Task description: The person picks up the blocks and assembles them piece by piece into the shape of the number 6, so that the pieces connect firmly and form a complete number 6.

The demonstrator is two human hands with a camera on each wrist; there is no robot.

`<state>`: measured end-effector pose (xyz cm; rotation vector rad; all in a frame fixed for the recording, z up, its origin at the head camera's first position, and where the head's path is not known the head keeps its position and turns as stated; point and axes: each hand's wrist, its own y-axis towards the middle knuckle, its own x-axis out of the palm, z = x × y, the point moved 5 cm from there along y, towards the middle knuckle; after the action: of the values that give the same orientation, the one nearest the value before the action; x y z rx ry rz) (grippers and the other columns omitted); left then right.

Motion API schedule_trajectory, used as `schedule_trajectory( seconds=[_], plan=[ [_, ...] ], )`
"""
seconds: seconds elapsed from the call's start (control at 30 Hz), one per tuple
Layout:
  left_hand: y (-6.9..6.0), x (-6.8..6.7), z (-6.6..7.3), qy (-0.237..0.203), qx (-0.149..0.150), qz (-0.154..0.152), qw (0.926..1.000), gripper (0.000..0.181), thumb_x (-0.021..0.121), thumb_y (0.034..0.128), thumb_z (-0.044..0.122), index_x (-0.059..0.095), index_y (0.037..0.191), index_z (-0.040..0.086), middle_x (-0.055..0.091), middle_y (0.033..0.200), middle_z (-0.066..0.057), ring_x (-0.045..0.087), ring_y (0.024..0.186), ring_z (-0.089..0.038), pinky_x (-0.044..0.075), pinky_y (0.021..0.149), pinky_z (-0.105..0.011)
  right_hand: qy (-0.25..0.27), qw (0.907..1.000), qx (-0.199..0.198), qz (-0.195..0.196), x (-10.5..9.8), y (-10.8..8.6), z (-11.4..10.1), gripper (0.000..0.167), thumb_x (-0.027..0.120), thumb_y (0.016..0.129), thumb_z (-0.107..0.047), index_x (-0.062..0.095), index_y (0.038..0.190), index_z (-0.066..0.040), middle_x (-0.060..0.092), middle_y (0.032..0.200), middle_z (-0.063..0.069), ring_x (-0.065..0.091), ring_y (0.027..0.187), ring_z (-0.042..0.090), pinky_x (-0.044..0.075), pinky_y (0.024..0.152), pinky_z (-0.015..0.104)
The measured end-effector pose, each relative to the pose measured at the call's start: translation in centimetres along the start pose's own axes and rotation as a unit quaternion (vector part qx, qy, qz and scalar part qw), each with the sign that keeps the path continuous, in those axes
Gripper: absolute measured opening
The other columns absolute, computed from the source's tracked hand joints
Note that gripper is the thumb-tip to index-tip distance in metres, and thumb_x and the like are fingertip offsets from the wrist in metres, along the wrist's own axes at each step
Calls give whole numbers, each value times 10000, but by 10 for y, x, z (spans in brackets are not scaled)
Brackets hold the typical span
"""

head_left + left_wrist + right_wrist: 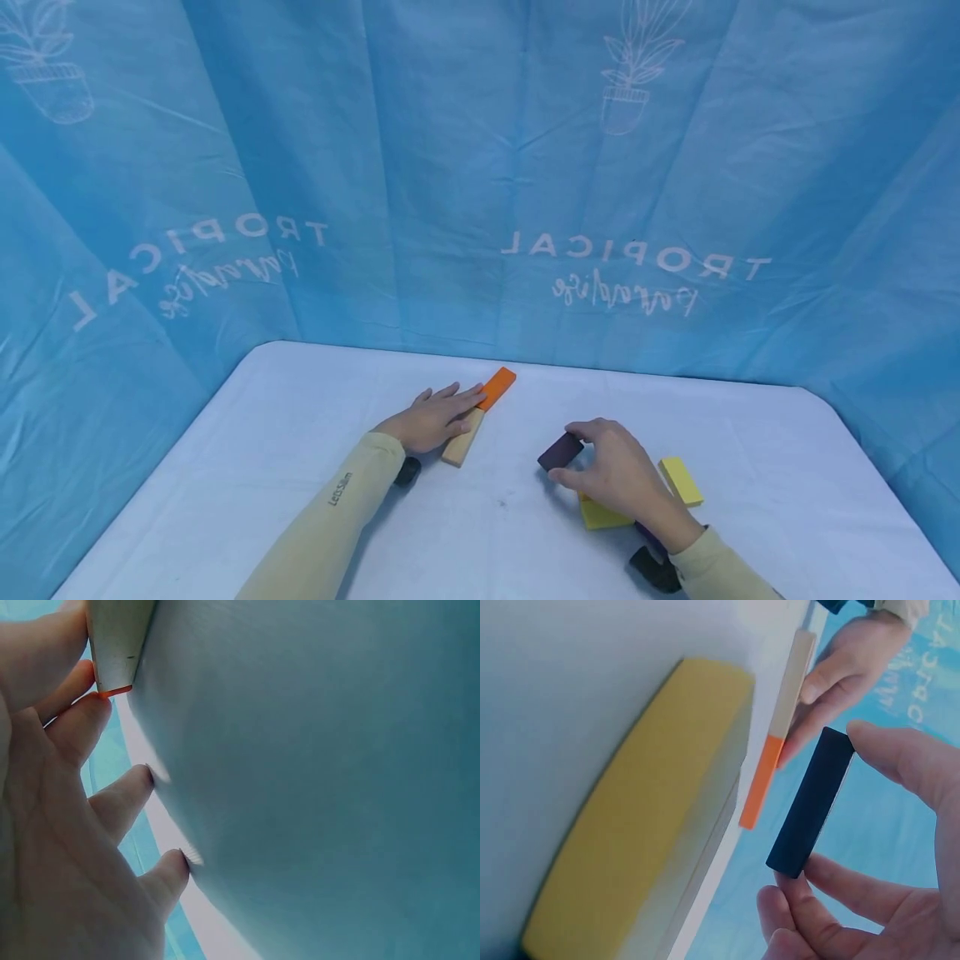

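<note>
Over the right part of the table (315,400), we see the right hand (618,468) pinching one dark purple block (561,452) between the thumb and the fingers. This block is held above the white cloth, and the right wrist view shows it gripped by its two short ends.

Below and beside this same hand, we count two yellow blocks: one yellow block (681,482) lies on the far side of the wrist, and the other yellow block (606,515) is partly covered by the hand. At its edge we notice one small orange piece (583,497), and nearer to the sleeve one purple piece (649,537); both are too hidden for us to tell their full shape.

More to the left, the left hand (437,418) has its fingers extended and spread, touching two blocks: one plain wooden block (462,439) and one orange block (498,387). These two lie end to end in a single slanting row, the orange one farther from us.

On the two forearms we find two beige sleeves (322,525), and two black wrist devices (407,472). Behind everything hangs a blue curtain (450,167), where we read "TROPICAL Paradise" two times, mirrored, under two drawn potted plants.
</note>
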<state>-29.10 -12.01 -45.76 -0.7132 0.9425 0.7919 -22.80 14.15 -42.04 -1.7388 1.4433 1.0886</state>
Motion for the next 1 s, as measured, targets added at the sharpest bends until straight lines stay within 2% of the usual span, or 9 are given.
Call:
schedule_trajectory(
  seconds=[0.37, 0.63, 0.8, 1.0],
  plan=[
    [0, -1, 1, -55, -28, -17, 10000, 575, 465, 1076, 361, 280, 1608, 246, 207, 1664, 70, 159, 1535, -279, 100, 1213, -571, -27, 9991, -415, -38, 10, 0, -26, 627, 875, 734, -455, 722, 1223, -94, 690, 1163, 50, 609, 1064, 207, 548, 848, 419],
    [1, -1, 1, -56, -127, 5, 9999, 572, 466, 1073, 375, 288, 1605, 266, 214, 1661, 89, 156, 1536, -262, 93, 1219, -558, 40, 9967, -773, -248, 19, 0, -45, 641, 859, 746, -428, 698, 1253, -71, 674, 1198, 86, 597, 1092, 235, 537, 877, 432],
    [1, -1, 1, -64, -91, 6, 9999, 577, 472, 1070, 376, 287, 1605, 265, 210, 1661, 92, 154, 1537, -266, 86, 1217, -566, 101, 9957, -846, -363, 27, 0, -51, 654, 846, 755, -441, 681, 1273, -78, 668, 1218, 80, 590, 1105, 229, 526, 909, 443],
    [0, -1, 1, -91, -18, 8, 10000, 582, 474, 1071, 372, 279, 1608, 262, 202, 1664, 82, 156, 1535, -277, 85, 1211, -582, 73, 9920, -1117, -580, 34, -1, -60, 641, 840, 756, -453, 690, 1258, -82, 674, 1193, 62, 585, 1099, 226, 530, 907, 449]
  ],
)
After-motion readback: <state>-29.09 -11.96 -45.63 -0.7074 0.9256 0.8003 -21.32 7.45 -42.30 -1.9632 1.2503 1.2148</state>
